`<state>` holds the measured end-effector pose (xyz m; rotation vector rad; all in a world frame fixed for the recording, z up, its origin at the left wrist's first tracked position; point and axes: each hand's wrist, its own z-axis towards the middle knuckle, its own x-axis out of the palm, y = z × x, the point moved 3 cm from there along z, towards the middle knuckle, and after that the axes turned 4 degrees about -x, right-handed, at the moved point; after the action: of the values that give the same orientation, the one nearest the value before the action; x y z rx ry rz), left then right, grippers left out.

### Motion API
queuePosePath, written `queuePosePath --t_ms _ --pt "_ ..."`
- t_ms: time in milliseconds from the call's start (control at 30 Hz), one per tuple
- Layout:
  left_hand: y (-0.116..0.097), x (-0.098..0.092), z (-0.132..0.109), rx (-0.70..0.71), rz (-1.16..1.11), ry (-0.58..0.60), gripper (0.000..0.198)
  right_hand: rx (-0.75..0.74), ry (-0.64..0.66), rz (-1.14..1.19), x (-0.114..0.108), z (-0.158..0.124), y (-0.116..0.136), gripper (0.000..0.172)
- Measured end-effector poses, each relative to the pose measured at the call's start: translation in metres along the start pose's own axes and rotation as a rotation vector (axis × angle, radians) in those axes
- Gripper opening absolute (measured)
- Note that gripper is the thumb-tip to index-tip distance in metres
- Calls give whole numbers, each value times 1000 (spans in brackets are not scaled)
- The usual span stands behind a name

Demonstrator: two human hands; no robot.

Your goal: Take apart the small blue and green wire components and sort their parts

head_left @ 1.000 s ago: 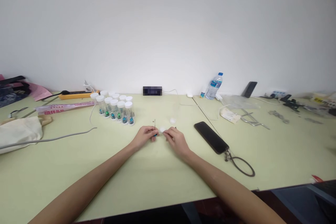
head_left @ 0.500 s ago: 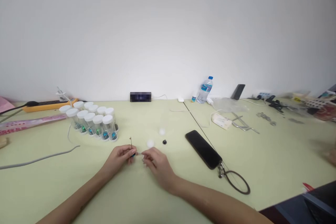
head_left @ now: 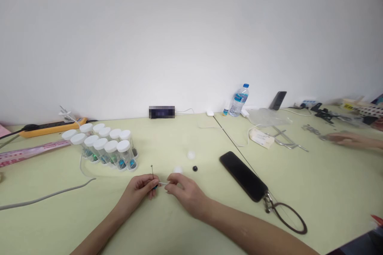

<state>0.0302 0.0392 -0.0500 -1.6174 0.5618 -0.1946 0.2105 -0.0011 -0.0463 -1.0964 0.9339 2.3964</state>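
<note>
My left hand point(head_left: 140, 189) is closed in a pinch on a small blue piece point(head_left: 154, 187), mostly covered by the fingers. A thin metal rod point(head_left: 152, 171) with a small knob at its top stands up from that pinch. My right hand point(head_left: 187, 193) pinches the end of a thin pale rod point(head_left: 163, 183), whose other end meets the blue piece at my left fingertips. Just beyond my right hand lie a white round cap point(head_left: 177, 170), another white cap point(head_left: 191, 154) and a small black part point(head_left: 195, 168).
Several clear tubes with white lids point(head_left: 123, 146) stand at the left, coloured bits inside. A grey cable point(head_left: 56, 193) lies before them. To the right are a black phone point(head_left: 243, 175) with a strap, a water bottle point(head_left: 239, 101), and another person's hand point(head_left: 344, 139) near metal rings.
The pale rod between my hands now shows more plainly, and my hands stay close together. At the far right, another person's hand has reached onto the table. The whole view has shifted slightly.
</note>
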Motion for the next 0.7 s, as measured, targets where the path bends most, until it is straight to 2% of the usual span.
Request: queuePosePath --t_ms 200,433,600,700 --pt "6 5 2 36 -23 20 30 -74 26 27 -1 -5 4 27" --pt "7 10 2 74 -42 69 31 59 20 213 -3 -4 7 27" --pt "10 9 5 41 -72 50 32 18 -11 32 -9 3 6 25" --pt "13 8 6 13 -84 47 32 -64 29 -56 -14 3 6 28"
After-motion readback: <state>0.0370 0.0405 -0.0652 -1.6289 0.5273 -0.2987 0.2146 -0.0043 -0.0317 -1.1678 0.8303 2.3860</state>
